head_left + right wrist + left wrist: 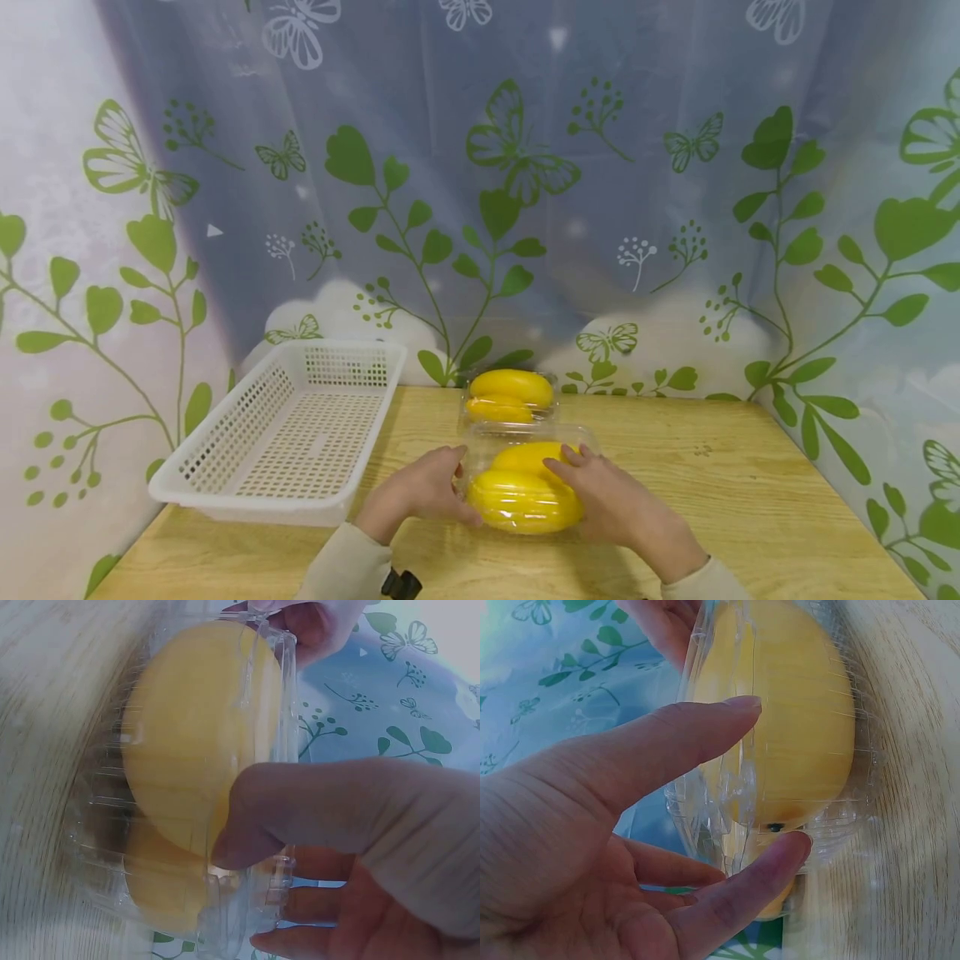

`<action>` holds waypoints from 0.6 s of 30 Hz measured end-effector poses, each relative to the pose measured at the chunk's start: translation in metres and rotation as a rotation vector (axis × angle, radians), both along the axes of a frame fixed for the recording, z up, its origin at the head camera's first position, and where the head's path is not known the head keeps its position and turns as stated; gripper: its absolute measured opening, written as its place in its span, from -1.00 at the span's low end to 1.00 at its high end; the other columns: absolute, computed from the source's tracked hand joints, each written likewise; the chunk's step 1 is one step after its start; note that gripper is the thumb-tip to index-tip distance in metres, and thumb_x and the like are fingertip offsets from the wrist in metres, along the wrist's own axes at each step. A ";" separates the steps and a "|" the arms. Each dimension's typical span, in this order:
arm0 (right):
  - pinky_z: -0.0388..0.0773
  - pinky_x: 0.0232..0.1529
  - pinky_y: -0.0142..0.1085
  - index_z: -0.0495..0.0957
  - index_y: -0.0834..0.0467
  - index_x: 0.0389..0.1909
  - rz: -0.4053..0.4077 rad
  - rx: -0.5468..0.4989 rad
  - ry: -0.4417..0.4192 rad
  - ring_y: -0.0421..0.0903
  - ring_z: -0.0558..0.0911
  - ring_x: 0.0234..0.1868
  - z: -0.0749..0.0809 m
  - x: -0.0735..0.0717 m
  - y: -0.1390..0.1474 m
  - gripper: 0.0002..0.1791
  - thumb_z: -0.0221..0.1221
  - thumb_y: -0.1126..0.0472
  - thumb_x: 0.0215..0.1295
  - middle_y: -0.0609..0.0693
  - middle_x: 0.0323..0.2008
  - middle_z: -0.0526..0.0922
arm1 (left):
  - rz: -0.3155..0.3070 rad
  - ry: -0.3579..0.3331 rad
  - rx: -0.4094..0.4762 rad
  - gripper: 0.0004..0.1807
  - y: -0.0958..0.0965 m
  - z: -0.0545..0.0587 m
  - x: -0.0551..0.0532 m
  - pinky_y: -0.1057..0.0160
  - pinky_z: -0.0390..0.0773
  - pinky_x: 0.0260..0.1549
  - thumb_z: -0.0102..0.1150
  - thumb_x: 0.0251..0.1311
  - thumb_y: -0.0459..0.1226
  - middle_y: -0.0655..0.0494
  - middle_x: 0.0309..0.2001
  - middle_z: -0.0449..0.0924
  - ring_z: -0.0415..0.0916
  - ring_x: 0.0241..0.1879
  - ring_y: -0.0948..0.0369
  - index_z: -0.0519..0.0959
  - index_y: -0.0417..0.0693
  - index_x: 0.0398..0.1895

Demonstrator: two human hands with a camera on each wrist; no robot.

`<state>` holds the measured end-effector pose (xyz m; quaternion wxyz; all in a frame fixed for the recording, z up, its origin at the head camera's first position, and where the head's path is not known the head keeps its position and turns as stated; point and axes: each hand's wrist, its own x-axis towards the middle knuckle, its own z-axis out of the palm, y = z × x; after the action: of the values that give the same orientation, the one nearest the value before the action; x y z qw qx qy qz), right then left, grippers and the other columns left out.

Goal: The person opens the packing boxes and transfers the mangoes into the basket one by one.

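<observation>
Both hands hold a clear plastic clamshell box [525,508] from its two sides, over the front middle of the table. Inside lie smooth, oval yellow fruits [517,487], side by side; one shows a small dark stem spot in the left wrist view. My left hand [427,487] grips the left end, its thumb [705,727] across the rim and its fingers lower along the side. At the right end, my right hand [615,500] pinches the rim, thumb [247,825] on one face and fingertips on the other.
Just behind stands a second clear box [553,408] with yellow fruits [512,388] in it. A white perforated plastic basket [401,367] sits on the left of the wooden table [720,492]. A curtain [420,92] printed with leaves and butterflies hangs along the back and sides.
</observation>
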<state>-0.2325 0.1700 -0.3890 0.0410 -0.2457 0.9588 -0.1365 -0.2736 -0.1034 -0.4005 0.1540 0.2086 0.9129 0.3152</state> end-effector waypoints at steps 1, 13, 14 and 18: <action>0.27 0.43 0.36 0.44 0.25 0.40 0.001 -0.001 -0.001 0.52 0.27 0.48 0.000 0.000 0.000 -0.13 0.35 0.62 -0.04 0.46 0.45 0.33 | 0.001 0.001 0.000 0.21 0.000 0.000 0.000 0.08 0.62 -0.11 0.65 -0.08 -0.16 -0.23 0.16 0.59 0.55 -0.28 0.20 0.12 -0.52 0.52; 0.21 0.48 0.34 0.43 0.22 0.42 -0.014 0.014 -0.029 0.45 0.24 0.53 0.001 -0.001 0.000 -0.14 0.32 0.63 0.00 0.40 0.47 0.34 | 0.027 -0.018 0.022 0.22 0.001 0.000 0.003 0.15 0.55 -0.21 0.66 -0.10 -0.22 -0.22 0.18 0.56 0.50 -0.34 0.20 0.08 -0.50 0.54; 0.21 0.48 0.34 0.44 0.22 0.42 -0.013 0.015 -0.030 0.44 0.24 0.53 0.001 -0.002 0.000 -0.14 0.31 0.64 0.00 0.40 0.47 0.34 | 0.028 -0.018 0.019 0.22 0.001 0.000 0.003 0.16 0.55 -0.21 0.66 -0.10 -0.22 -0.21 0.18 0.56 0.50 -0.34 0.20 0.08 -0.50 0.54; 0.20 0.48 0.34 0.46 0.23 0.39 -0.007 0.007 -0.030 0.43 0.26 0.52 0.001 -0.003 0.001 -0.18 0.39 0.57 0.01 0.38 0.46 0.37 | 0.031 -0.023 0.014 0.22 0.001 0.001 0.004 0.16 0.53 -0.22 0.67 -0.10 -0.21 -0.21 0.18 0.56 0.48 -0.36 0.20 0.09 -0.48 0.55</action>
<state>-0.2352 0.1715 -0.3879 0.0556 -0.2400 0.9595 -0.1369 -0.2701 -0.1019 -0.3996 0.1581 0.1917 0.9120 0.3262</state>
